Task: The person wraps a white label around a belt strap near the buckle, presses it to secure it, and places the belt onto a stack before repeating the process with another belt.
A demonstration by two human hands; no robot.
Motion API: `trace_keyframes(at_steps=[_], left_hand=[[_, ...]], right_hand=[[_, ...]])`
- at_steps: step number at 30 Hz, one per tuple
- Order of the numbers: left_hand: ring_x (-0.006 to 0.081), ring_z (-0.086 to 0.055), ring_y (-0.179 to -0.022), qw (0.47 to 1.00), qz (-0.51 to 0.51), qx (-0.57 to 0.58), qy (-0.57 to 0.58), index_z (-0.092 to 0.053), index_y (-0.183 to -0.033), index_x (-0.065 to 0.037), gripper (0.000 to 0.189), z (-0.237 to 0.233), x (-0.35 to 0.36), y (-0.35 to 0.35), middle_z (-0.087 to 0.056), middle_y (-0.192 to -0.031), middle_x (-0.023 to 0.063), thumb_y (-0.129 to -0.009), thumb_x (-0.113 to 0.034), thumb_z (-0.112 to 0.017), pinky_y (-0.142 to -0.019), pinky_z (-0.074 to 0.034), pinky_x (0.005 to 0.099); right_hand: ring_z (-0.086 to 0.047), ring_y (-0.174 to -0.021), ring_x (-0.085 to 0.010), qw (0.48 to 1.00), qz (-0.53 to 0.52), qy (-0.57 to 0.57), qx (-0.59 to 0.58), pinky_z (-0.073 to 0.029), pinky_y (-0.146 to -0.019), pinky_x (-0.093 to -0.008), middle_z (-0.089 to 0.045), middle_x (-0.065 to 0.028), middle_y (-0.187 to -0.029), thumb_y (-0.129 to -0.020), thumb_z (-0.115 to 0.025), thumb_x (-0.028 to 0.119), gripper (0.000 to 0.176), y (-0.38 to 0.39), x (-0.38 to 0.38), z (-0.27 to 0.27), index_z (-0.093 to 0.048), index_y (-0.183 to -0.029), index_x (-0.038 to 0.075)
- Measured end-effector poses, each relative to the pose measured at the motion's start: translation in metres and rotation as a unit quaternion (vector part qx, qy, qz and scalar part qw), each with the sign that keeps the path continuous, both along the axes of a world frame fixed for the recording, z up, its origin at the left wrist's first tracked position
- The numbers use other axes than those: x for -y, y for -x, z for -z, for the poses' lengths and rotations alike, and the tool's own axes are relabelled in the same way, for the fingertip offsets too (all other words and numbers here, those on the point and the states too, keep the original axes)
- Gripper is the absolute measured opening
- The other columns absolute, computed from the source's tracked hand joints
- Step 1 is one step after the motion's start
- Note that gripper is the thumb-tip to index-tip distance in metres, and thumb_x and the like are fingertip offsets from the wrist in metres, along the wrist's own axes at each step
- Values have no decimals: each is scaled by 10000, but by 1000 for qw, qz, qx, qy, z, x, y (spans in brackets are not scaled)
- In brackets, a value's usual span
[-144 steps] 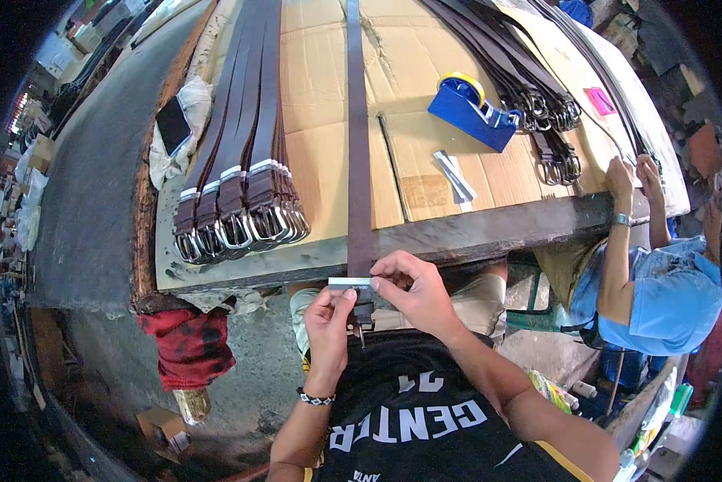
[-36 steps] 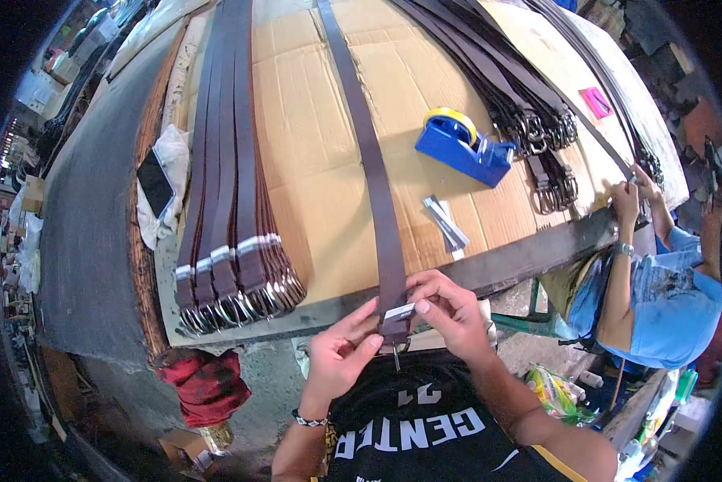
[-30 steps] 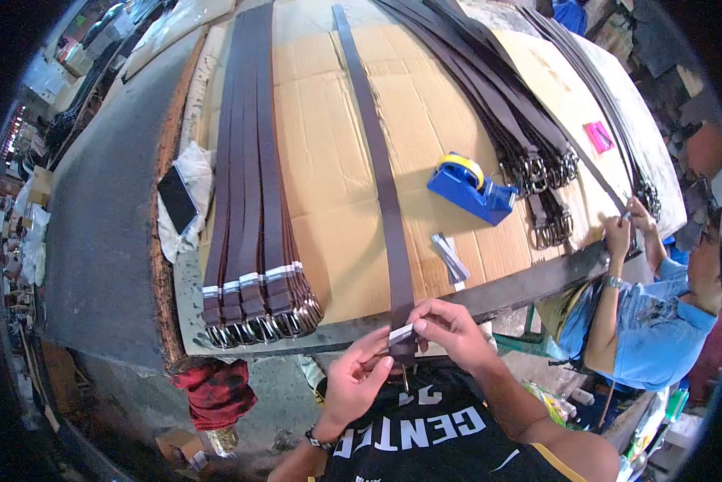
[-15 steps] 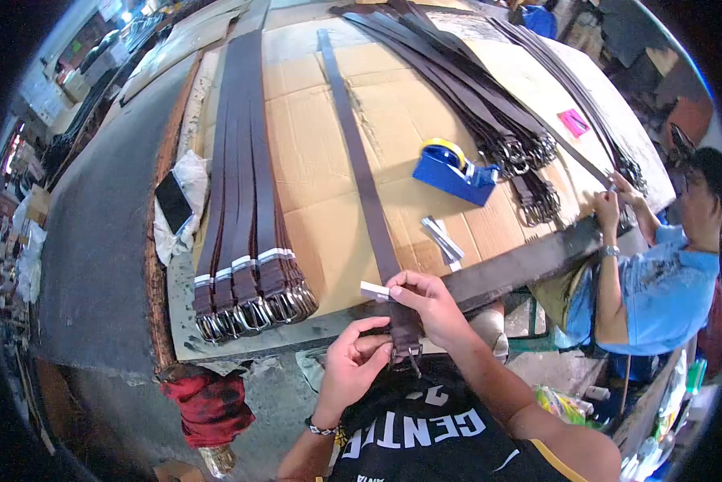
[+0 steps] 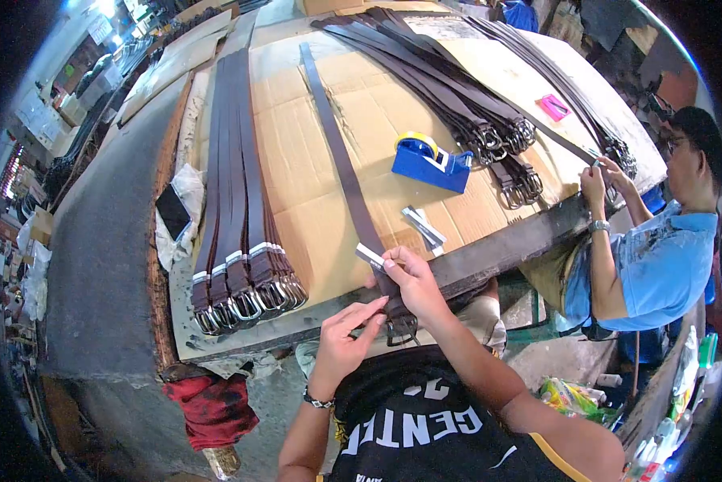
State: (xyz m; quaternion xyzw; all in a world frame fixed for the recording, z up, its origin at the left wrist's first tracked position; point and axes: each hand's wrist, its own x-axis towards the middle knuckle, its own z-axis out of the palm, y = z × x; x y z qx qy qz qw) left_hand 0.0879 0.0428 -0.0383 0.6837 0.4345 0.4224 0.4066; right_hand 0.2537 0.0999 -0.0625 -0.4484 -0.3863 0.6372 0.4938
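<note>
A single dark brown belt runs from the far part of the cardboard toward me, its metal buckle hanging over the near table edge. My right hand pinches a white and grey paper strip above the belt, a little up from the buckle. Beside the buckle end, my left hand has thumb and fingertips at the belt's left edge, seemingly pinching it. More paper strips lie on the cardboard past my right hand.
Left lies a row of belts with white bands near their buckles. A blue tape dispenser stands right of centre, with further belts behind. A phone rests at left. At right, a co-worker handles another belt.
The paper strip in my right hand has tilted, its free end now higher over the belt. My left fingers have straightened somewhat at the belt's edge. The whole view has shifted slightly.
</note>
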Motion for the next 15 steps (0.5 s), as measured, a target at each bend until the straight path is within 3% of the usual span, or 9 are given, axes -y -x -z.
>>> trace_keyframes(at_steps=[2,15], left_hand=[[166,-679,-817,1000,4,-13,-12,-689,-1213,-12,375,-12,-4,1,-710,-938,112,-841,16,-721,-781,-542,289],[279,-704,-993,994,25,-94,-55,-698,-1195,-19,356,-16,-23,11,-711,-1094,174,-843,-62,-732,-897,-541,349]], right_hand=[[-669,-803,-145,1000,-14,-14,1,-530,-708,-271,-698,-107,-889,-1050,-494,162,136,2,-1,5,-537,-1083,37],[-637,-765,-127,998,-39,-43,12,-526,-680,-262,-647,-65,-849,-1045,-486,139,121,6,-12,11,-540,-1050,31]])
